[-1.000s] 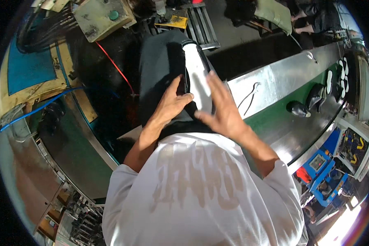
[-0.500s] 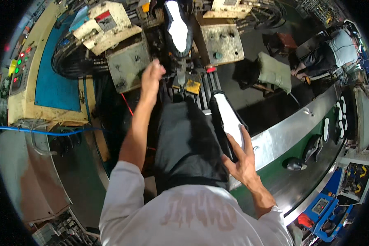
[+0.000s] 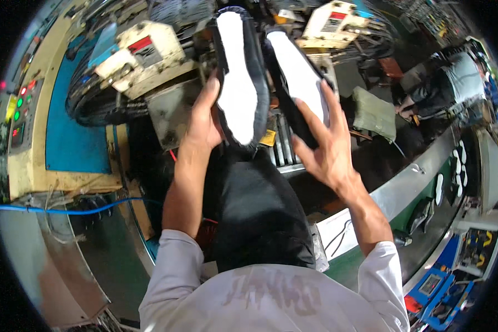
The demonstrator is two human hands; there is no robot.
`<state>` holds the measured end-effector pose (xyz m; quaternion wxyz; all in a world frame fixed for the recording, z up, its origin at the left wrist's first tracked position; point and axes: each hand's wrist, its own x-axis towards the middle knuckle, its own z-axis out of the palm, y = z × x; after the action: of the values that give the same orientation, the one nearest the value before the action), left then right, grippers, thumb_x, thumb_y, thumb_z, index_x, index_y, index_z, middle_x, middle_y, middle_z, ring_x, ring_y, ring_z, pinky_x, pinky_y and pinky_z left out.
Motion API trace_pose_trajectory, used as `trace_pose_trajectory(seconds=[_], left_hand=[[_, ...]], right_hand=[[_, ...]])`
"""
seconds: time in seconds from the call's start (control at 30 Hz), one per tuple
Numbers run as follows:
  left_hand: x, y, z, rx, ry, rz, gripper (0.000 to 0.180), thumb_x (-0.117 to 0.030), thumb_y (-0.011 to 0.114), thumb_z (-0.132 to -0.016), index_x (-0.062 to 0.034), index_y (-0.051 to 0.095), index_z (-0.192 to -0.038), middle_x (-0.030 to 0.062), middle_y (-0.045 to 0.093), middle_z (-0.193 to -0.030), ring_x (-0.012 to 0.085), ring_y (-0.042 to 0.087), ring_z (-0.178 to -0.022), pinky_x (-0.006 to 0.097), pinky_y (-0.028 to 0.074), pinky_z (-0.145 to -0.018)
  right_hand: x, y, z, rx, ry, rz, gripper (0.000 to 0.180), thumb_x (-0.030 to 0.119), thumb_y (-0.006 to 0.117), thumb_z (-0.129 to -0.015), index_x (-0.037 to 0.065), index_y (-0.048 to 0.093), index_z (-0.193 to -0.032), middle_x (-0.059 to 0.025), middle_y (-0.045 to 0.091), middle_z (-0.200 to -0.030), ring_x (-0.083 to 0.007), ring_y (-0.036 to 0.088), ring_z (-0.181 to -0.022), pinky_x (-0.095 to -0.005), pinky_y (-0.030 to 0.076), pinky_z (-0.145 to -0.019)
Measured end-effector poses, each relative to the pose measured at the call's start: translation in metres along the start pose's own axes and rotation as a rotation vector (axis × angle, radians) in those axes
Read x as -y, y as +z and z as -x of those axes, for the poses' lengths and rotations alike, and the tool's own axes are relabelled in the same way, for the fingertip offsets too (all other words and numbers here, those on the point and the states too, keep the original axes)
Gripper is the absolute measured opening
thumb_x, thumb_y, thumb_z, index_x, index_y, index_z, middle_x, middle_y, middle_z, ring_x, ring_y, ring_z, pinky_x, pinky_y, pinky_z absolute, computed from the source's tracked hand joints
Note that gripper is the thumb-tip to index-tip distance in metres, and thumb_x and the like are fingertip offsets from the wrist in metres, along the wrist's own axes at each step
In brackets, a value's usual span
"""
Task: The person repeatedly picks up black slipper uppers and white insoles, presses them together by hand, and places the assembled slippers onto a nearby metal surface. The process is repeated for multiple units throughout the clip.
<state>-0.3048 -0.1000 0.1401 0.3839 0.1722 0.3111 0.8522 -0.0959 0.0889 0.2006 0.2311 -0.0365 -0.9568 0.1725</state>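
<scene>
- Nearest to the camera is the person's own body: a white shirt (image 3: 271,301) at the lower edge and a dark apron or trouser leg (image 3: 260,216) running up the middle, with both forearms rising on either side of it.
- The left hand (image 3: 205,124) is raised in front of the body, wrist bent a little back. Its fingers are closed around the lower, nearer end of the left shoe (image 3: 238,83), with the thumb side against the dark edge. So the grip is firmly closed on that shoe.
- The left shoe stands almost upright in the view, white sole towards the camera. Its long axis runs away from the grip, up and far from the body.
- The right hand (image 3: 326,146) is at nearly the same height, palm turned to the camera, fingers spread and only half curled. They lie along the side and back of the right shoe (image 3: 299,83); this hold is looser, more a support than a clamp.
- The right shoe also shows its white sole, and its long axis leans up and to the left from the right hand. The two shoes are just beside each other, nearly parallel; whether they touch I cannot tell.
- Beyond the shoes stand cream-coloured machine heads (image 3: 144,52). To the right a curved metal conveyor edge (image 3: 420,177) carries more white soles (image 3: 459,166), and another person (image 3: 454,77) works far right.
</scene>
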Motion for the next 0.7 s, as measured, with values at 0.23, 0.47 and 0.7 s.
trace_pose_trajectory(seconds=[0.23,0.47,0.7], left_hand=[[-0.017,0.033,0.104,-0.123,0.266,-0.333,0.090,-0.031,0.067,-0.100,0.0020,0.020,-0.169,0.0188,0.051,-0.157,0.0261,0.059,-0.138,0.040,0.049,-0.115],[0.003,0.013,0.187,-0.274,0.176,-0.259,0.115,-0.046,0.082,-0.086,0.0045,0.020,-0.168,0.0248,0.048,-0.159,0.0342,0.055,-0.144,0.046,0.048,-0.118],[0.047,-0.031,0.284,-0.522,0.063,-0.076,0.128,-0.036,0.097,-0.068,-0.0024,0.026,-0.169,0.0219,0.049,-0.160,0.0386,0.057,-0.140,0.052,0.050,-0.114]], right_hand=[[-0.006,0.077,-0.075,-0.087,-0.002,-0.071,0.069,0.022,0.080,-0.087,0.016,0.061,-0.153,-0.0329,0.030,-0.168,-0.0512,0.037,-0.153,-0.0563,0.036,-0.125],[-0.010,0.125,-0.087,-0.131,-0.024,-0.060,0.076,0.022,0.081,-0.087,0.020,0.053,-0.157,-0.0355,0.022,-0.168,-0.0564,0.046,-0.133,-0.0572,0.042,-0.117],[-0.002,0.129,-0.080,-0.046,0.092,-0.061,0.076,0.025,0.079,-0.088,0.016,0.051,-0.159,-0.0407,0.023,-0.165,-0.0613,0.044,-0.135,-0.0609,0.039,-0.119]])
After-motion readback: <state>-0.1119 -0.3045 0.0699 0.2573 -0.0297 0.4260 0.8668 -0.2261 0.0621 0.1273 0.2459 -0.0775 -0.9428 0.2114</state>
